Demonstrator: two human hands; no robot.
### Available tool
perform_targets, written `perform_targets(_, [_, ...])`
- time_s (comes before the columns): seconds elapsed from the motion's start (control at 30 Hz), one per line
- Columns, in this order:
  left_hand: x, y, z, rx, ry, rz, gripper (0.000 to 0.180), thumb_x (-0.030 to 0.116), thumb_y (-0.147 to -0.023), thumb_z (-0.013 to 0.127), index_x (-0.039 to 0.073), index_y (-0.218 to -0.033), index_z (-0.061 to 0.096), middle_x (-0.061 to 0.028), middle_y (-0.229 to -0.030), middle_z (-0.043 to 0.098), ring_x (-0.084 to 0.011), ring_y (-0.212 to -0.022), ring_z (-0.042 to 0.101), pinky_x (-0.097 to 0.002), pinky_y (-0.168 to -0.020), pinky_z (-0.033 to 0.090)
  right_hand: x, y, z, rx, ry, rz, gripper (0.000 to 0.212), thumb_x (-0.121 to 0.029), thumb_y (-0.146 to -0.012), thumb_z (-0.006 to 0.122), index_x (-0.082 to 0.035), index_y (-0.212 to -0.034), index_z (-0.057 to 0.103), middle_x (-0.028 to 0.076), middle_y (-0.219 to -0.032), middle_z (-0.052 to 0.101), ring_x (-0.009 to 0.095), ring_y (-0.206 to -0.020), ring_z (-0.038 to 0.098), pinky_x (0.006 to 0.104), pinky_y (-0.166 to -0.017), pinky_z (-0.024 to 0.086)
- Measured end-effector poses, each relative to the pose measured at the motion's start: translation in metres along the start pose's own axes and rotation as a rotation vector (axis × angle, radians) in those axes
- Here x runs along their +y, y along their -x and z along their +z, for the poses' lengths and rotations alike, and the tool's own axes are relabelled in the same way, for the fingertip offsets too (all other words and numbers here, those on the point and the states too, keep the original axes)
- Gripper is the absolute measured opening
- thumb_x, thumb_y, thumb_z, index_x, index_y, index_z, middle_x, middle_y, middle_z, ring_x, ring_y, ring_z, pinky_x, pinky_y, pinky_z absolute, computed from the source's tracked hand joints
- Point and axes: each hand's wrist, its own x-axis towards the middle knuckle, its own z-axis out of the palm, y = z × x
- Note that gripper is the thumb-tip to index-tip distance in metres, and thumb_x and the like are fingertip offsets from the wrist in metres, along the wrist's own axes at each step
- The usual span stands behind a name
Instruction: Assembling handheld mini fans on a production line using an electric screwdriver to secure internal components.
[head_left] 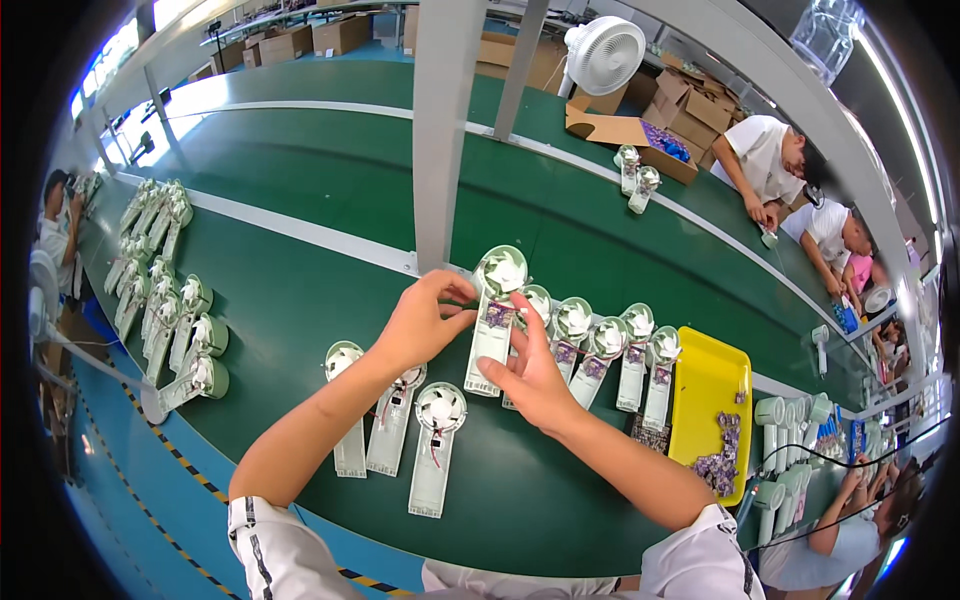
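A pale green handheld fan (pixel 486 350), its casing uncovered, is held above the table. Across its handle lies the thumb of my right hand (pixel 540 380), the fingers behind and beside it. My left hand (pixel 425 318) is closed, with thumb and forefinger at the fan's left edge, just below the round head with white blades. A small purple circuit board (pixel 498 316) shows inside the handle. To the right lie several similar fans (pixel 605 345) with boards in them. Nearer me are three more open fans (pixel 432 475), red and black wires visible in some; my left forearm partly covers them.
A yellow tray (pixel 685 400) with small purple boards (pixel 715 465) stands at right. Many fans (pixel 160 290) lie in rows at far left. A grey post (pixel 440 140) rises beyond my hands from a metal rail. Co-workers (pixel 770 160) sit along the right side.
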Motion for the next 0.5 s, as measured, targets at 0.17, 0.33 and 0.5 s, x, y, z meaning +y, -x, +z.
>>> perform_targets(0.17, [-0.008, 0.005, 0.015, 0.074, 0.179, -0.141, 0.037, 0.000, -0.083, 0.071, -0.003, -0.116, 0.056, -0.0137, -0.106, 0.066, -0.0199, -0.098, 0.068, -0.0316, -0.087, 0.054, 0.010, 0.004, -0.009, -0.089, -0.008, -0.027, 0.085, -0.001, -0.092, 0.062, -0.013, -0.155, 0.007, 0.014, -0.140, 0.046, 0.015, -0.108, 0.059, 0.0311, -0.091, 0.050])
perform_targets(0.33, [-0.001, -0.002, 0.012, -0.207, 0.043, -0.246, 0.042, 0.001, -0.086, 0.069, -0.004, -0.124, 0.052, -0.0128, -0.094, 0.074, -0.0157, -0.089, 0.069, -0.0292, -0.084, 0.053, 0.019, 0.008, -0.019, -0.094, -0.035, -0.074, 0.083, -0.002, -0.092, 0.063, -0.012, -0.155, 0.009, 0.014, -0.140, 0.046, 0.016, -0.110, 0.059, 0.0323, -0.092, 0.051])
perform_targets(0.5, [0.011, 0.005, 0.016, -0.103, 0.130, -0.192, 0.043, 0.001, -0.088, 0.068, -0.005, -0.126, 0.050, -0.0115, -0.089, 0.074, -0.0144, -0.085, 0.069, -0.0278, -0.083, 0.053, 0.003, 0.021, -0.028, -0.114, -0.055, -0.051, 0.083, -0.003, -0.093, 0.062, -0.011, -0.155, 0.008, 0.015, -0.142, 0.045, 0.019, -0.120, 0.056, 0.0345, -0.097, 0.048])
